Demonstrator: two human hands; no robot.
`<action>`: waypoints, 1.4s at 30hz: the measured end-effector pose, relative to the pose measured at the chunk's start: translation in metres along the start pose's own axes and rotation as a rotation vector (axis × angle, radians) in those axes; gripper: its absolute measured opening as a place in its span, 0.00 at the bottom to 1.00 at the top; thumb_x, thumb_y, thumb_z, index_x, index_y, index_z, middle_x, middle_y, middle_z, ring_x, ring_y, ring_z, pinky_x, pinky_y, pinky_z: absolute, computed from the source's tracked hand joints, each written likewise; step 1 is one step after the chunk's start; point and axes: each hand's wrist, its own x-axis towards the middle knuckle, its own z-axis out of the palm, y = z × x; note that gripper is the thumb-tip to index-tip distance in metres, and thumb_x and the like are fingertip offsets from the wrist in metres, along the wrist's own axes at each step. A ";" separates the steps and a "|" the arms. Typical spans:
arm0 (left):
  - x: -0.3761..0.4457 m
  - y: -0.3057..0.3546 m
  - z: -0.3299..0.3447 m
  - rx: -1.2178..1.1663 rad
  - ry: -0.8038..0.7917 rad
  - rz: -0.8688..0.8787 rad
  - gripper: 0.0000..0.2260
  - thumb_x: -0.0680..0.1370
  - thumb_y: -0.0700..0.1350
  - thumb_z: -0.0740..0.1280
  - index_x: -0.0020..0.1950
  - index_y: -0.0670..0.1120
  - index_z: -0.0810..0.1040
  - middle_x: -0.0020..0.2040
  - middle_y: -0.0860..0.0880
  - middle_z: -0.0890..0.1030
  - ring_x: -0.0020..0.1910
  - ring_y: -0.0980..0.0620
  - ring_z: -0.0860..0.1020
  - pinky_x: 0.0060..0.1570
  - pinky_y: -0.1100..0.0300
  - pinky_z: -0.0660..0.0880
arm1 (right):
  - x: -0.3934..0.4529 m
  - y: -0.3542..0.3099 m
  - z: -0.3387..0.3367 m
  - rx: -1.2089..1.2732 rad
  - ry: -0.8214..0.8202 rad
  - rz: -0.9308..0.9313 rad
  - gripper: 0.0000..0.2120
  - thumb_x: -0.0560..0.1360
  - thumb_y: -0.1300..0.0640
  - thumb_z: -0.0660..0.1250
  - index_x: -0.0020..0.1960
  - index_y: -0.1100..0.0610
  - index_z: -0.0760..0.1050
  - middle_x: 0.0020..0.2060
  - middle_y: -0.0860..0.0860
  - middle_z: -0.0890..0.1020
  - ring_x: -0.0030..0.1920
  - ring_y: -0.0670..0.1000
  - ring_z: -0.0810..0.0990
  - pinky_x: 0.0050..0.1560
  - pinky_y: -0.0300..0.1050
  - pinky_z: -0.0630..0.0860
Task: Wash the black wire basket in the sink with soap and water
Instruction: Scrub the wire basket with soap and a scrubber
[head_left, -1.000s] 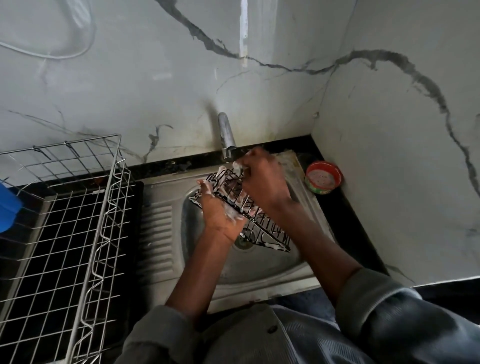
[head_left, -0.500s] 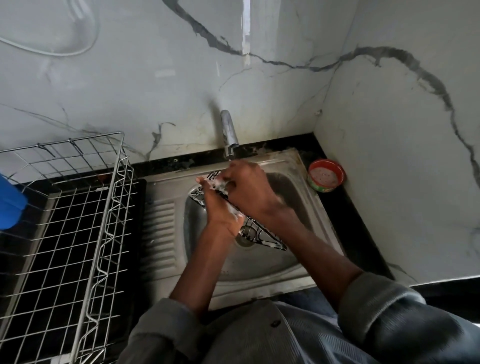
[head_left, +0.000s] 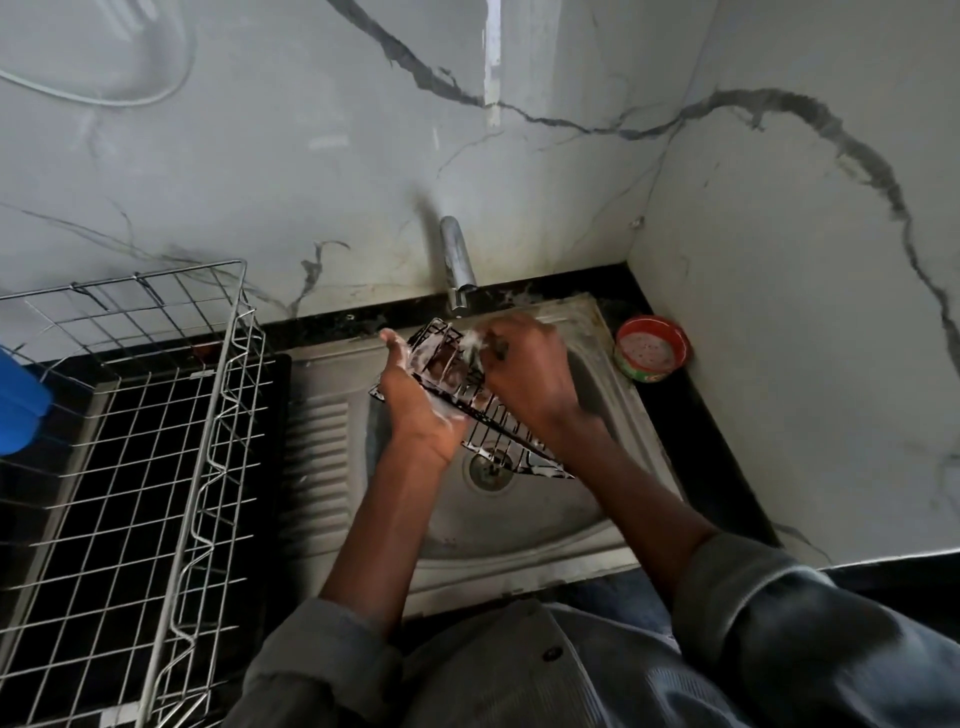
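The black wire basket (head_left: 498, 441) hangs tilted over the steel sink (head_left: 519, 519), its upper end near the tap (head_left: 457, 265). My left hand (head_left: 421, 410) holds the basket from the left side, soap foam on the palm. My right hand (head_left: 524, 374) is curled over the basket's upper part with a foamy scrubber (head_left: 475, 340) under the fingers. The lower end of the basket sits above the drain (head_left: 488, 467).
A large steel wire dish rack (head_left: 156, 467) stands on the left over the drainboard. A red tub of soap (head_left: 652, 348) sits on the black counter at the right corner. Marble walls close in behind and to the right. Something blue (head_left: 18, 400) shows at the far left edge.
My right hand slid down the basket and has come back up to its top end near the tap. My left hand kept its hold on the basket.
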 end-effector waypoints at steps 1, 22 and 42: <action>-0.001 0.000 0.001 0.013 0.001 0.005 0.40 0.75 0.74 0.63 0.72 0.42 0.77 0.64 0.37 0.82 0.63 0.35 0.81 0.61 0.37 0.78 | 0.003 0.001 -0.002 -0.005 -0.008 -0.004 0.10 0.74 0.65 0.71 0.53 0.55 0.84 0.50 0.53 0.86 0.46 0.50 0.83 0.50 0.50 0.83; -0.020 0.012 0.008 -0.017 0.028 0.027 0.34 0.78 0.75 0.54 0.78 0.57 0.66 0.61 0.42 0.80 0.60 0.35 0.80 0.63 0.28 0.73 | 0.001 0.017 -0.013 0.137 -0.235 0.286 0.08 0.80 0.61 0.64 0.57 0.53 0.78 0.49 0.47 0.82 0.42 0.43 0.77 0.36 0.29 0.71; -0.032 -0.021 0.008 -0.055 0.048 -0.003 0.44 0.74 0.80 0.49 0.73 0.49 0.77 0.66 0.40 0.83 0.65 0.39 0.81 0.58 0.42 0.81 | 0.001 0.004 0.013 0.389 -0.123 0.487 0.11 0.81 0.62 0.63 0.62 0.53 0.76 0.54 0.52 0.84 0.51 0.51 0.82 0.49 0.45 0.79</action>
